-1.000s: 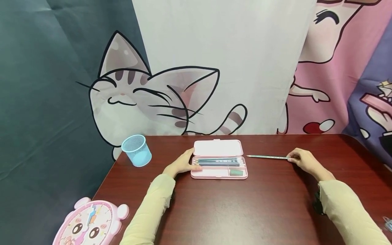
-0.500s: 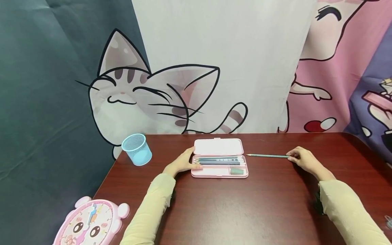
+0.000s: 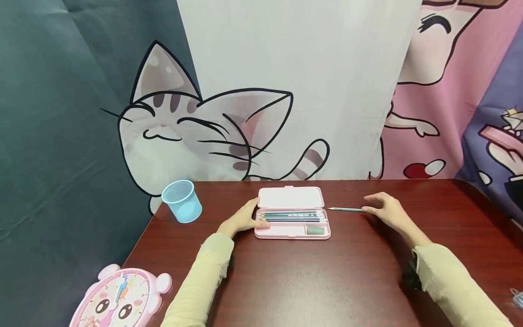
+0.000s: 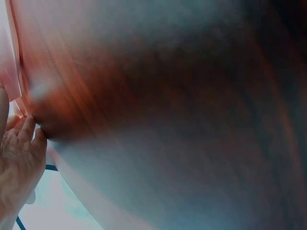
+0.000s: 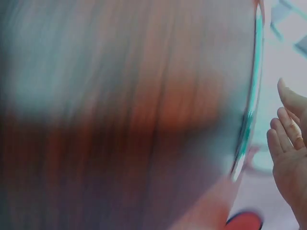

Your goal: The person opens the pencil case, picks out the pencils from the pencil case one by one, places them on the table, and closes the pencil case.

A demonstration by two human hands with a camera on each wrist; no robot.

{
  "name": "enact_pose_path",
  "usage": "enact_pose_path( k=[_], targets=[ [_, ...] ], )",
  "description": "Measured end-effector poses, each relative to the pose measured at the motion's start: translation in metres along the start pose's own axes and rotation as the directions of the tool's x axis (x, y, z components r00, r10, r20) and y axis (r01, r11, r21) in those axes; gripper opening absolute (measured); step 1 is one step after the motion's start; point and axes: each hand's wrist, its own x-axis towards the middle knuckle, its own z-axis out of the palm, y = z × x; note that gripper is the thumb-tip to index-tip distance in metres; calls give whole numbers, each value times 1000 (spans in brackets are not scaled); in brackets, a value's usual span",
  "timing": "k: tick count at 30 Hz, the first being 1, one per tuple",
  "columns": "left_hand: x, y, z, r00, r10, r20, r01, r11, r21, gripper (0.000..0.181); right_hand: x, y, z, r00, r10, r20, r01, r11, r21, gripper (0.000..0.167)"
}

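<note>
An open pink pencil case [image 3: 279,230] lies on the table with several pencils [image 3: 290,213] and a green eraser [image 3: 315,230] inside. My left hand [image 3: 241,220] grips its left end, thumb over the front part and fingers at the back; the left wrist view shows this hand [image 4: 24,158] at the case's edge [image 4: 12,62]. To the right, a single green pencil [image 3: 345,209] lies with its tip towards the case. My right hand [image 3: 390,213] is over its far end, hiding it. In the right wrist view, thumb and fingers of that hand [image 5: 292,143] are apart, beside the pencil [image 5: 255,72].
A light-blue mesh cup [image 3: 185,206] stands at the table's back left. A pink clock with an animal face [image 3: 118,299] is at the lower left. A small clear object [image 3: 518,297] lies at the right edge. Cartoon-printed cloth [image 3: 347,81] hangs behind the table [image 3: 318,281].
My right hand has let go of the pencil's end and moved left along it, with its fingers now apart. My left hand and the case have stayed in place.
</note>
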Motion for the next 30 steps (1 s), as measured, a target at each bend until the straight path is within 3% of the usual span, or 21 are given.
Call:
enact_pose_path(
  k=[4,8,14,22,30],
  targets=[
    [0,-1,0,1000,-7,4,6,1000,10,99,11,-28,21,995,-38,88,31,996,88,33],
    [-1,1,-1,1000,3,10,-3,1000,11,99,17,-51,42,977,-87,195,55,985,164,27],
    [-2,2,-1,1000,-7,16,7,1000,0,101,20,-74,64,962,-132,240,81,974,211,21],
    [-2,3,-1,1000,-7,18,6,1000,4,99,22,-88,72,922,-214,323,149,965,214,27],
    [-2,3,-2,1000,-4,15,4,1000,-1,97,23,-88,75,911,-250,328,193,961,196,21]
  ],
)
